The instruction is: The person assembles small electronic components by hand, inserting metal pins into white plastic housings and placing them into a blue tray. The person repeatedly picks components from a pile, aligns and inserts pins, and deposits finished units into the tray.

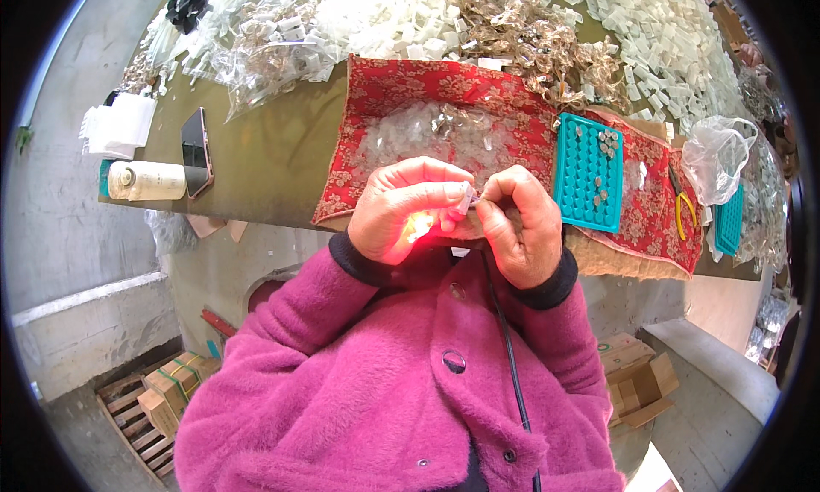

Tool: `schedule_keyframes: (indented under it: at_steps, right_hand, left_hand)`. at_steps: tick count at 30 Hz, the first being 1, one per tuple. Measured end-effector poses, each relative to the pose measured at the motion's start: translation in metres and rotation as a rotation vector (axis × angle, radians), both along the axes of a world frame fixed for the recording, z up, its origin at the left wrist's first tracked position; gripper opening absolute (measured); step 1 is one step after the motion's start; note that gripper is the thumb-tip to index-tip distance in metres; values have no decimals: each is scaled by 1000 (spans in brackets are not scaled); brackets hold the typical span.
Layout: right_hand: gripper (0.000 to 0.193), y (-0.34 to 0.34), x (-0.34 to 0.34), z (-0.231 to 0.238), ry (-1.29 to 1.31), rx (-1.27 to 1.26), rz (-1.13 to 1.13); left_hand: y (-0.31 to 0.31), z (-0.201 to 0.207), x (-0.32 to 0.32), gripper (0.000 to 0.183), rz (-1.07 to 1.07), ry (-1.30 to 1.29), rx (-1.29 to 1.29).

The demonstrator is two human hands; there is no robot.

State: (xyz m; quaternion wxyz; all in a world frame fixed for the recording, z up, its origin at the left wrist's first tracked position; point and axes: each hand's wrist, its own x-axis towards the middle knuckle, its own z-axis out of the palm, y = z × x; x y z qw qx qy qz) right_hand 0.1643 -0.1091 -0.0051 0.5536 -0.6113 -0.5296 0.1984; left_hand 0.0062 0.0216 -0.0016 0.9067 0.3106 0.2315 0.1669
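My left hand (408, 203) pinches a small clear plastic piece (465, 200) between thumb and fingers, and bright light glows red through its lower fingers. Close beside it, my right hand (523, 225) is closed, thumb against forefinger, at the right end of that piece. Whatever tiny part those right fingertips grip is too small to name. Both hands are over the near edge of a red flowered cloth (367, 95), where a loose heap of clear plastic pieces (410, 137) lies. Right of my right hand is a teal tray (574, 184) with small round metal-looking parts in some pockets.
Yellow-handled pliers (683, 206) lie on the cloth at right, near a clear plastic bag (719, 155) and a second teal tray (729, 223). Heaps of translucent pieces (401, 22) and brownish parts (547, 43) line the far side. At left are a phone (196, 152) and a cream bottle (147, 181).
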Motion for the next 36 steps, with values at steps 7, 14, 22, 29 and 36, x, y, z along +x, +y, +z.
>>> schedule_keyframes:
  at_steps: [7,14,22,29,36]
  right_hand:
    - [16,-1,4,3,-79,7,41]
    - [10,-2,0,-1,-5,2,46]
    - [15,0,6,2,-26,46,84]
    - [10,0,-6,-13,231,-4,-52]
    - [10,2,-4,-23,43,40,-73]
  left_hand:
    - [0,1,-2,20,-19,50,55]
    - [-1,-1,-1,19,-70,61,75]
    - [-1,11,-4,22,-159,151,180]
    - [36,52,-22,22,-54,-7,515]
    - [170,115,-34,23,702,115,1157]
